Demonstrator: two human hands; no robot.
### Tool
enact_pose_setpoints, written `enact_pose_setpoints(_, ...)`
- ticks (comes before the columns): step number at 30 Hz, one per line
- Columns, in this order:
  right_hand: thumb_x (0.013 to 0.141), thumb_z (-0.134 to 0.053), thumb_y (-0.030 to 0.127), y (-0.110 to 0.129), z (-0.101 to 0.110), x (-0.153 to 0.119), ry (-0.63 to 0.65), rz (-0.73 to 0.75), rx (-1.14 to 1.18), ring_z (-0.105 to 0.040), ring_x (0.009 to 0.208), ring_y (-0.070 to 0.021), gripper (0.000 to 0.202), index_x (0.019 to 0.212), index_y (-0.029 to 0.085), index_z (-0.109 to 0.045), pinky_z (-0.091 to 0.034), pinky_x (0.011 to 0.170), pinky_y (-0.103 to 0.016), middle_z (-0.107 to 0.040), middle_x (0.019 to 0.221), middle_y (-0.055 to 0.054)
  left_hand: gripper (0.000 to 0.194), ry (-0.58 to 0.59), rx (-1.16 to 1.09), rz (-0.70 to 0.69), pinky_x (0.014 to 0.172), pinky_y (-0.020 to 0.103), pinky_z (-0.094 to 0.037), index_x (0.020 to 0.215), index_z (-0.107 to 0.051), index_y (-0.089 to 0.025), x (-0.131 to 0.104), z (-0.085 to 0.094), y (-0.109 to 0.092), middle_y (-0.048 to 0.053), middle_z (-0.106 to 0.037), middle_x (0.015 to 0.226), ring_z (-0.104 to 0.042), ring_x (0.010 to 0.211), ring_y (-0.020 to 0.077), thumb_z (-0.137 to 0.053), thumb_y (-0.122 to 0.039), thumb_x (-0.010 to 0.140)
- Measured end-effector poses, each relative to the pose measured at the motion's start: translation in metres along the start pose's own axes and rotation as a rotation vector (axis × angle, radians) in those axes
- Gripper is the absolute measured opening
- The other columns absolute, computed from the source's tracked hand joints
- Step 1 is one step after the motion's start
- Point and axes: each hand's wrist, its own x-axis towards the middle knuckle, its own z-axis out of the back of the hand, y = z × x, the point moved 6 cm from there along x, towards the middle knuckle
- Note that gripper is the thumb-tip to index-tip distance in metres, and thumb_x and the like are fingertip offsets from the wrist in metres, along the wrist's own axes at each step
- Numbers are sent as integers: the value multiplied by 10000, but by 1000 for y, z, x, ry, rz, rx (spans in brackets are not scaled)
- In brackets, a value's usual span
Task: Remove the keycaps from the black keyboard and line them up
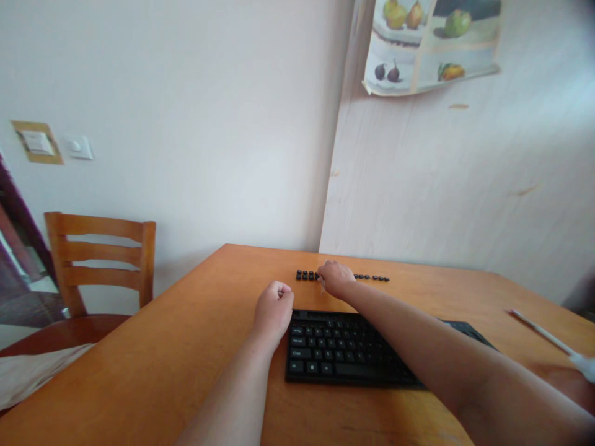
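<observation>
A row of small black keycaps [305, 276] lies on the wooden table beyond a black keyboard [353, 370]. Over this row is my right hand [336, 279], its fingers pinched together at a keycap and covering the middle of the row. More keycaps [367, 277] show to the right of that hand. My left hand [273, 310] is curled closed beside the keyboard's far left corner. Whatever its fingers may hold is hidden. My right forearm crosses above the keyboard and hides much of its right half.
The wooden table [204, 347] reaches to the wall. A thin pale stick-like object [542, 331] lies at the right, with something white at its near end. At the left stands a wooden chair [102, 253] with cloth on its seat. Fruit pictures [432, 46] hang on the wall.
</observation>
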Motion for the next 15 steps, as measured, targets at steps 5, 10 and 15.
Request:
enact_pose_setpoints(5, 924, -468, 298, 1, 1, 0, 1, 3, 3, -584, 1035, -255, 281, 1051, 206, -700, -452, 807, -340, -623, 1099, -144, 55, -6, -9, 0, 632, 255, -389, 758, -610, -210, 1, 0, 2, 20, -666, 754, -588, 700, 173, -598, -254, 729)
enact_pose_setpoints(10, 919, -478, 295, 2, 3, 0, -6, 13, 9, -584, 1034, -251, 268, 1038, 213, -704, -452, 804, -334, -626, 1096, -136, 60, -9, -18, -13, 637, 255, -391, 767, -613, -211, 2, -1, 3, 23, -666, 761, -585, 698, 170, -593, -257, 735)
enact_pose_setpoints(15, 914, -479, 292, 2, 2, 0, -20, 15, 18, -587, 1028, -251, 268, 1034, 212, -706, -452, 799, -330, -631, 1086, -133, 57, -6, -9, -6, 632, 259, -392, 767, -613, -215, 3, -2, 5, 23, -665, 757, -587, 696, 172, -593, -260, 738)
